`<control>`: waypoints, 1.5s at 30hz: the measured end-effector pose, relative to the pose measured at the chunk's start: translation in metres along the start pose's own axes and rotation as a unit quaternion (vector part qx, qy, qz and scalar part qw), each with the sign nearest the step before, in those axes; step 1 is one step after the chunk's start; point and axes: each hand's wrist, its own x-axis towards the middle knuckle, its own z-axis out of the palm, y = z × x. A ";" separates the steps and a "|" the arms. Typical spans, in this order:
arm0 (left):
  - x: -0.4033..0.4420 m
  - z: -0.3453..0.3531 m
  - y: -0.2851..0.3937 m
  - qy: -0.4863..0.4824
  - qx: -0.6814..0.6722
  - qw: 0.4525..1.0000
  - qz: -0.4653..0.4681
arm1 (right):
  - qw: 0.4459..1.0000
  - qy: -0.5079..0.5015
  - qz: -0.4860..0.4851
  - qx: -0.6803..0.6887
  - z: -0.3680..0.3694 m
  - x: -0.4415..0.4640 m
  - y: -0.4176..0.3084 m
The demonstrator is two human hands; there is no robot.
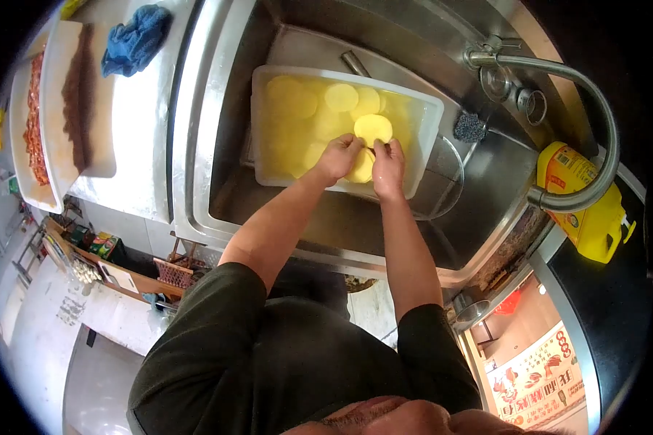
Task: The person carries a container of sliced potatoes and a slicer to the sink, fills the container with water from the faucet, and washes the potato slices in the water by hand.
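Observation:
A white rectangular tub (260, 130) stands in the steel sink, filled with yellowish liquid and several round yellow slices (341, 97). Over its near right part, my left hand (339, 158) and my right hand (389, 168) come close together, fingers pinched on yellow slices. One round slice (373, 129) shows upright just beyond the fingertips, and another (361, 167) hangs between the two hands. Which slice each hand grips is partly hidden by the fingers.
A curved steel faucet (609, 123) and a yellow bottle (577, 199) are at the right. In the sink lie a dark scrubber (470, 127) and a round wire strainer (461, 177). On the left counter are a blue cloth (135, 40) and a tray of red food (22, 138).

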 end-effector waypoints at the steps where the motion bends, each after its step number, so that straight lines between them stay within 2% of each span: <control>1: 0.000 -0.001 0.004 -0.004 -0.015 1.000 -0.010 | 0.999 0.003 0.011 -0.034 0.000 0.002 -0.004; 3: -0.004 -0.005 0.006 -0.016 -0.045 0.998 -0.036 | 0.994 0.014 0.039 -0.104 -0.005 0.003 -0.013; 7: 0.000 -0.024 -0.017 -0.069 -0.123 0.990 -0.003 | 0.990 0.024 0.136 -0.026 -0.016 0.012 -0.003; 9: -0.002 -0.026 -0.012 -0.052 -0.064 0.996 -0.013 | 0.983 0.042 0.178 -0.019 -0.021 0.014 -0.006; 12: -0.001 -0.021 -0.008 -0.021 -0.039 0.999 -0.005 | 0.991 0.022 0.127 0.035 -0.011 0.004 -0.011; 15: 0.010 -0.019 -0.007 0.030 0.004 0.999 -0.038 | 0.989 -0.121 0.073 -0.034 -0.006 -0.006 -0.007; 16: 0.012 -0.019 -0.006 0.050 0.026 0.997 -0.057 | 0.990 -0.125 0.070 -0.006 -0.005 -0.006 -0.003; 18: 0.006 -0.016 -0.003 0.021 -0.022 1.000 -0.007 | 0.988 -0.133 0.062 0.054 -0.002 -0.005 0.005; 22: -0.011 -0.015 0.008 -0.047 -0.111 0.992 0.031 | 0.990 -0.080 0.073 -0.087 -0.010 -0.002 0.005; 25: -0.004 -0.017 0.006 -0.024 0.032 0.999 -0.003 | 0.985 -0.024 0.093 -0.141 -0.007 -0.002 -0.010; 28: -0.005 -0.008 0.024 0.029 0.082 0.995 -0.056 | 0.983 0.062 0.093 -0.146 0.007 -0.007 -0.025; 30: -0.003 -0.008 0.018 0.024 0.025 0.999 -0.034 | 0.980 0.108 0.076 -0.147 0.009 -0.004 -0.023; 33: -0.002 -0.013 0.009 -0.037 0.015 0.999 0.023 | 0.960 0.107 0.212 -0.151 0.001 0.005 -0.028; 34: -0.002 -0.018 0.007 -0.066 0.026 0.996 0.045 | 0.969 0.095 0.197 -0.116 0.000 0.004 -0.032; 36: -0.002 -0.026 0.001 -0.087 0.038 0.995 0.019 | 0.982 0.070 0.169 -0.043 0.000 0.001 -0.043; 38: 0.004 -0.032 -0.004 -0.093 0.101 0.991 0.010 | 0.990 0.019 0.083 -0.111 -0.008 0.007 -0.019; 39: -0.002 -0.032 0.004 -0.055 0.138 0.989 0.013 | 0.989 -0.005 0.041 -0.145 -0.014 0.009 -0.011; 42: -0.013 -0.033 0.028 0.082 0.271 0.958 0.053 | 0.960 0.030 0.078 -0.266 -0.028 0.015 -0.023; 44: 0.000 -0.041 0.012 0.201 0.383 0.895 0.111 | 0.925 0.061 -0.041 -0.373 -0.031 0.016 -0.026; 45: -0.009 -0.041 0.031 0.150 0.397 0.905 0.040 | 0.897 0.076 -0.101 -0.423 -0.032 0.017 -0.028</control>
